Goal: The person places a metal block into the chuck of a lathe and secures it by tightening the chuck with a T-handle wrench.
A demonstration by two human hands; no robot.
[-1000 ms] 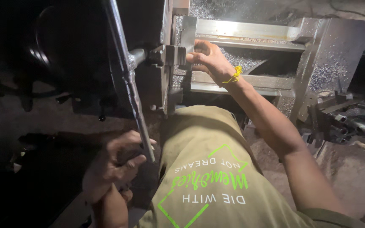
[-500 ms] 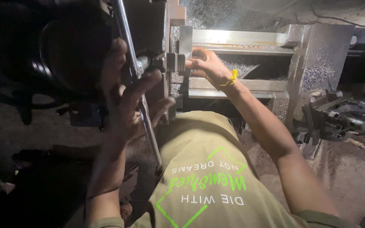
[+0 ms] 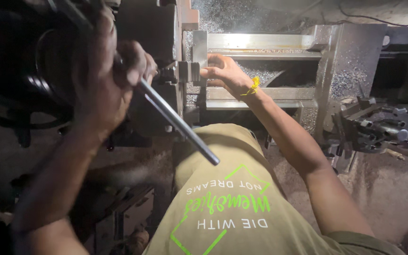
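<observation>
Your left hand [image 3: 107, 80] is up close to the camera, fist wrapped tight around a steel bar [image 3: 178, 123]. The bar runs out below that hand, slanting down toward your shirt [image 3: 232, 208], and its free end hangs just above the olive fabric. Above the fist the bar goes into the dark, so you can't see where it ends. Right behind your knuckles sits the dark bulk of the machine [image 3: 147, 28], a lathe by the look of it, though most of it is too dark to read.

Your right hand [image 3: 223, 73] is stretched out further away, fingers curled loosely with the tips resting on a small grey block [image 3: 188, 72] sticking out of the machine. It's touching more than clamping, and I can't tell whether the thumb is hooked around it. There's a yellow band [image 3: 253, 86] at that wrist.

Just past your right hand is the metal bed [image 3: 260, 45], with rails running off to the right, and it's dusted all over with shiny swarf. Well off to the right of that arm there's a tool post [image 3: 369, 125] with bolts sticking out of it. Below everything is a gritty floor [image 3: 393, 189].
</observation>
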